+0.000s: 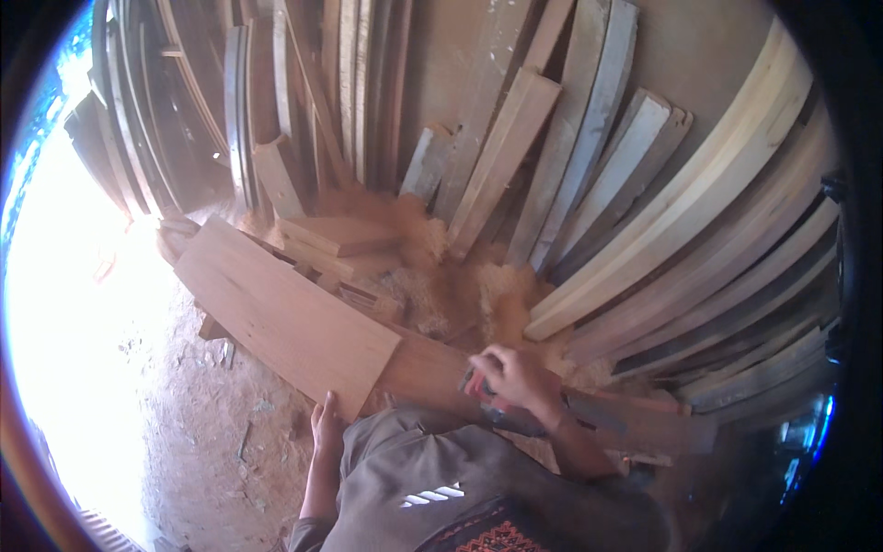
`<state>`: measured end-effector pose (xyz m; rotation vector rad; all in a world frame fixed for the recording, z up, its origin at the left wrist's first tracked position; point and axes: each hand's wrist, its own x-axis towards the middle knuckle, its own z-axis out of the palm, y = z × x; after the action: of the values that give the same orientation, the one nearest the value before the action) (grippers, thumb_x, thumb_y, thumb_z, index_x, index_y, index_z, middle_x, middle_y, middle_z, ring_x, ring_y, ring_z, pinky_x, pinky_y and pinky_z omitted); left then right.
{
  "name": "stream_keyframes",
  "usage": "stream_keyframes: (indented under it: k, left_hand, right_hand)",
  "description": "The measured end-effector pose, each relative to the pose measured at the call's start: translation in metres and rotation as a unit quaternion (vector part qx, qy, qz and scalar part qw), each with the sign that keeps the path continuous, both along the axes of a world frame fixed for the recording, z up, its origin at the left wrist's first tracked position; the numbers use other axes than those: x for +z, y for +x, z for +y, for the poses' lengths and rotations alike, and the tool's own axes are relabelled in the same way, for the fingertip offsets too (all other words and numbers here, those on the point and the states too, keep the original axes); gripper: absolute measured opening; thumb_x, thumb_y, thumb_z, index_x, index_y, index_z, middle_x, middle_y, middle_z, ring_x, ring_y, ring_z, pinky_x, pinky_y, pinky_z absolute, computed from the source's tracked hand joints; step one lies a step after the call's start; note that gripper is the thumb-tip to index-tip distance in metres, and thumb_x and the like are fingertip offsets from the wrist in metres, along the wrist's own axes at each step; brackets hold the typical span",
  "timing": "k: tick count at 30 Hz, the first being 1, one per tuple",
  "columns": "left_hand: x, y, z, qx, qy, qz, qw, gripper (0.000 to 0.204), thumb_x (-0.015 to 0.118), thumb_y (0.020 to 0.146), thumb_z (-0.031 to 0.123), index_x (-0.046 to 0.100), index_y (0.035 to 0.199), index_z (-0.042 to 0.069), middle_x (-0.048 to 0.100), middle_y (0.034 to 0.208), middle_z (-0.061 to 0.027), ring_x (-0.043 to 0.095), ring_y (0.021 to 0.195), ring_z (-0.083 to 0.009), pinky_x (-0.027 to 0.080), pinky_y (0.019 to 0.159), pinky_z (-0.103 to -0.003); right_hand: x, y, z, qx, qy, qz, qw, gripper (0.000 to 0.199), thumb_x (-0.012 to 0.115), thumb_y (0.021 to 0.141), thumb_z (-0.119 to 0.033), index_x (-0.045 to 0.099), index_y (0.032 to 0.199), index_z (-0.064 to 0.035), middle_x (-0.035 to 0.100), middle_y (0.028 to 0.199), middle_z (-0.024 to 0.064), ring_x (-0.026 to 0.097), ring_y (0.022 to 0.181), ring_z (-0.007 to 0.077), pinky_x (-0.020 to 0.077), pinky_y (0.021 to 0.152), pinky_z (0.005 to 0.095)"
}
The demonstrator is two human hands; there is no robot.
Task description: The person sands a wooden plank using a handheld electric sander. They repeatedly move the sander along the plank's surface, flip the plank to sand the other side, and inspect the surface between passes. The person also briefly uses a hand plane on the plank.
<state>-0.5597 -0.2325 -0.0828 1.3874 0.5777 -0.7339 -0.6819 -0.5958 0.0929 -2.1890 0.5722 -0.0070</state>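
A wide, flat wooden board (285, 308) slants from the upper left down to my waist. My left hand (327, 421) grips its near end at the corner, thumb on top and the other fingers mostly hidden. To the right, my right hand (520, 375) is closed round a red and dark tool (480, 386) above a long brown plank (423, 368). Hand and blur hide most of this tool, so its exact kind is unclear. A grey, blade-like strip (596, 411) shows just right of my right wrist.
Short wood blocks (340, 235) and heaps of sawdust (506, 299) lie beyond the board. Several long timbers (501, 166) lean against the wall (699, 46), and more planks (681, 202) fan out at right. Scraps litter the dirt floor (221, 442) at left, beside strong glare.
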Motion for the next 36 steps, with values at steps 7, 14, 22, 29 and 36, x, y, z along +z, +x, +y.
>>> stream_keyframes:
  k: [7,14,22,29,36]
  left_hand:
    - [-0.005,-0.011,-0.014,0.159,-0.313,0.042,0.935,0.066,0.064,0.103,0.049,0.045,0.150,0.008,0.058,0.142,-0.0141,0.060,0.125,-0.0346,0.052,0.103,-0.053]
    - [0.030,-0.045,-0.009,0.166,-0.295,0.018,0.941,0.067,0.059,0.103,0.054,0.046,0.151,0.008,0.057,0.146,-0.0148,0.058,0.129,-0.0375,0.047,0.110,-0.056]
    - [0.108,-0.039,0.004,0.132,-0.405,-0.088,0.901,0.083,0.078,0.091,0.042,0.044,0.152,-0.004,0.057,0.149,-0.0192,0.054,0.139,-0.0356,0.040,0.120,-0.053]
    - [0.214,0.066,0.005,0.052,-0.451,-0.328,0.828,0.080,0.084,0.082,0.021,0.048,0.147,-0.009,0.058,0.145,-0.0184,0.053,0.138,-0.0296,0.037,0.122,-0.050]
    - [0.259,0.103,0.003,0.041,-0.467,-0.379,0.797,0.062,0.074,0.088,0.004,0.050,0.144,-0.006,0.059,0.145,-0.0139,0.053,0.139,-0.0227,0.041,0.120,-0.045]
  right_hand:
    - [-0.135,0.050,0.096,0.089,0.038,0.061,0.993,0.054,0.073,0.099,-0.040,0.065,0.126,0.0056,0.078,0.102,0.0183,0.076,0.089,0.0269,0.0563,0.074,0.0359]
    - [-0.174,0.064,0.119,0.030,0.361,0.120,0.924,0.056,0.072,0.100,-0.040,0.058,0.133,0.0027,0.074,0.103,0.0091,0.070,0.086,0.0163,0.0556,0.069,0.0304]
    - [-0.036,0.090,0.105,0.006,0.427,-0.058,0.903,0.018,0.075,0.099,-0.019,0.069,0.105,-0.0033,0.074,0.088,0.0070,0.069,0.069,0.0130,0.0518,0.054,0.0260]
    - [0.080,0.227,0.115,0.084,0.354,-0.234,0.901,0.030,0.078,0.097,-0.030,0.065,0.109,-0.0050,0.072,0.085,0.0061,0.065,0.066,0.0113,0.0469,0.051,0.0249]
    - [0.119,0.274,0.121,0.093,0.354,-0.289,0.885,0.030,0.080,0.096,-0.028,0.064,0.107,-0.0051,0.073,0.083,0.0054,0.067,0.066,0.0103,0.0462,0.049,0.0235]
